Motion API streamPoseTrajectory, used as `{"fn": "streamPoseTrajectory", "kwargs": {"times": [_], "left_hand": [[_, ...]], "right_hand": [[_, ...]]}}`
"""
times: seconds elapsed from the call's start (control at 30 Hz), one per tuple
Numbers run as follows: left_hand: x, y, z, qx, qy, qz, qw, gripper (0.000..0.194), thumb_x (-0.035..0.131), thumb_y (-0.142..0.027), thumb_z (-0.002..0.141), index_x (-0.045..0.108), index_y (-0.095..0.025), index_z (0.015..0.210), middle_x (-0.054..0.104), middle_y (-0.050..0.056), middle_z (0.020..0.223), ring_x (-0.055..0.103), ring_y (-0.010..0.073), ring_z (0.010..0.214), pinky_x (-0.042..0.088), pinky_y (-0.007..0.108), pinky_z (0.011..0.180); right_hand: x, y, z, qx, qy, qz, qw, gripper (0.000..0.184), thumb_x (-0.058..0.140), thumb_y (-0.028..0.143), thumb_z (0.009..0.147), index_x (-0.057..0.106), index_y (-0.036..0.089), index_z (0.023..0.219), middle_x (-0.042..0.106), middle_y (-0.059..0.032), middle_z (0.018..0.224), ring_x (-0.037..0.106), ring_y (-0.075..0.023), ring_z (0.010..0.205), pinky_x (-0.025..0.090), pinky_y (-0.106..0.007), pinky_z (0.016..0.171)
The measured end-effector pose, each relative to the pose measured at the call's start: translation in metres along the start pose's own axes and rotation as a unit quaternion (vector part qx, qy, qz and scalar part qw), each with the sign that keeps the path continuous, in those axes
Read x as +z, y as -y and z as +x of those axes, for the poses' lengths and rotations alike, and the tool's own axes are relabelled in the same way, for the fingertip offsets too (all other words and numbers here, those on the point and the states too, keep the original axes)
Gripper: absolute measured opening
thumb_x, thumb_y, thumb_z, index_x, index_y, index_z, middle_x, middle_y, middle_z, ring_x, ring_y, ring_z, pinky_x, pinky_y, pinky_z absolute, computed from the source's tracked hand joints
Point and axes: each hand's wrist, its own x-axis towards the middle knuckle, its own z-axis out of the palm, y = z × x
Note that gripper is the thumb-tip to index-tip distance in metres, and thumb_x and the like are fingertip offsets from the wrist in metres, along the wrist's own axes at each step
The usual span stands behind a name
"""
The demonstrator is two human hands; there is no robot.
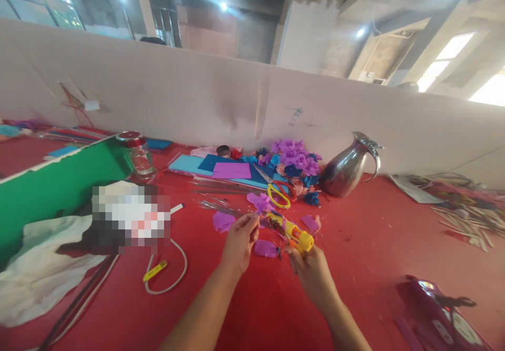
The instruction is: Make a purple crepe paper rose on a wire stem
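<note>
My left hand (241, 238) is closed in a pinch at the base of a purple paper flower (259, 202). My right hand (310, 267) is wrapped round a yellow glue gun (294, 231), its front end pointing left toward the flower and my left fingers. Whether the tip touches the flower I cannot tell. A purple paper piece (266, 249) lies between my hands, and another purple petal piece (223, 221) lies left of my left hand. Scissors (279, 196) with yellow and red handles rest just beyond the flower. Thin wires (211, 202) lie behind my left hand.
Paper sheets (231, 170) and a heap of paper flowers (294, 156) lie along the wall. A metal jug (347, 167) stands right of them, a glass jar (140, 156) left. A power strip (445, 314) is at front right. A white cable (185, 267) curls at left.
</note>
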Motion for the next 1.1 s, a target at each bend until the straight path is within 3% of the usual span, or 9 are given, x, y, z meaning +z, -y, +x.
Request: {"fn": "streamPoseTrajectory", "kwargs": {"times": [0.13,0.27,0.33,0.43,0.57,0.8,0.97,1.03,1.1], "left_hand": [[-0.003,0.001,0.002,0.021,-0.008,0.020,1.000,0.025,0.074,-0.033,0.063,0.055,-0.016,0.059,0.045,-0.006,0.053,0.034,0.0046,0.047,0.026,0.019,0.048],[-0.006,0.004,0.005,0.077,-0.022,0.046,0.996,0.017,0.074,-0.031,0.063,0.064,-0.017,0.066,0.058,-0.002,0.063,0.049,0.0106,0.063,0.038,0.023,0.065],[-0.006,0.005,0.005,0.120,0.003,0.057,0.991,0.013,0.072,-0.029,0.066,0.067,-0.019,0.072,0.063,0.000,0.072,0.054,0.0149,0.074,0.040,0.027,0.074],[-0.004,0.004,0.002,0.150,0.047,0.065,0.985,0.008,0.070,-0.026,0.068,0.069,-0.020,0.073,0.066,0.002,0.075,0.057,0.0185,0.082,0.041,0.030,0.080],[-0.006,0.004,-0.001,0.142,0.051,0.079,0.985,0.008,0.070,-0.027,0.067,0.068,-0.020,0.065,0.065,0.002,0.066,0.058,0.0189,0.074,0.044,0.029,0.072],[-0.013,0.008,-0.002,0.144,0.078,0.096,0.982,0.021,0.071,-0.030,0.066,0.059,-0.020,0.053,0.055,-0.001,0.053,0.049,0.0134,0.056,0.037,0.024,0.052],[-0.007,0.002,-0.002,0.155,0.014,0.091,0.984,0.013,0.075,-0.027,0.064,0.064,-0.020,0.060,0.054,-0.004,0.052,0.047,0.0121,0.055,0.035,0.024,0.053],[-0.007,-0.001,0.001,0.165,0.004,0.082,0.983,0.010,0.074,-0.025,0.066,0.066,-0.019,0.064,0.058,-0.003,0.059,0.049,0.0121,0.060,0.038,0.024,0.059],[-0.008,-0.004,0.005,0.176,0.011,0.048,0.983,0.013,0.073,-0.026,0.068,0.065,-0.019,0.061,0.055,-0.003,0.057,0.046,0.0097,0.057,0.037,0.024,0.058]], "right_hand": [[-0.005,-0.006,-0.005,0.000,-0.004,0.015,1.000,0.040,0.049,0.052,0.081,0.042,0.021,0.058,0.036,0.0052,0.046,0.034,-0.0093,0.042,0.026,-0.021,0.040],[-0.025,-0.031,-0.008,0.034,-0.038,0.013,0.999,0.036,0.048,0.052,0.082,0.052,0.017,0.073,0.041,0.0043,0.052,0.035,-0.0100,0.044,0.030,-0.022,0.042],[-0.041,-0.044,-0.006,0.037,-0.059,-0.035,0.997,0.037,0.046,0.051,0.083,0.056,0.016,0.082,0.046,0.0031,0.053,0.040,-0.0119,0.045,0.033,-0.022,0.043],[-0.068,-0.058,0.000,0.021,-0.077,-0.201,0.976,0.033,0.049,0.051,0.081,0.057,0.019,0.089,0.059,-0.0010,0.066,0.053,-0.0159,0.053,0.038,-0.024,0.049],[-0.091,-0.076,0.004,0.002,-0.042,-0.378,0.925,0.024,0.044,0.043,0.087,0.054,0.024,0.099,0.062,-0.0058,0.100,0.062,-0.0173,0.063,0.037,-0.025,0.048],[-0.103,-0.107,0.003,0.038,0.007,-0.459,0.888,0.020,0.039,0.022,0.091,0.057,0.020,0.098,0.061,-0.0092,0.099,0.063,-0.0195,0.079,0.040,-0.028,0.060],[-0.097,-0.080,0.003,0.014,-0.073,-0.512,0.856,0.034,0.048,0.014,0.082,0.058,0.021,0.115,0.057,-0.0138,0.121,0.052,-0.0325,0.103,0.039,-0.039,0.072],[-0.087,-0.055,0.006,-0.019,-0.094,-0.477,0.874,0.034,0.049,0.016,0.083,0.059,0.021,0.115,0.059,-0.0130,0.118,0.051,-0.0319,0.102,0.038,-0.039,0.073],[-0.071,-0.031,0.009,-0.079,-0.062,-0.392,0.914,0.024,0.048,0.017,0.085,0.064,0.023,0.102,0.065,-0.0086,0.105,0.053,-0.0271,0.098,0.037,-0.037,0.076]]}}
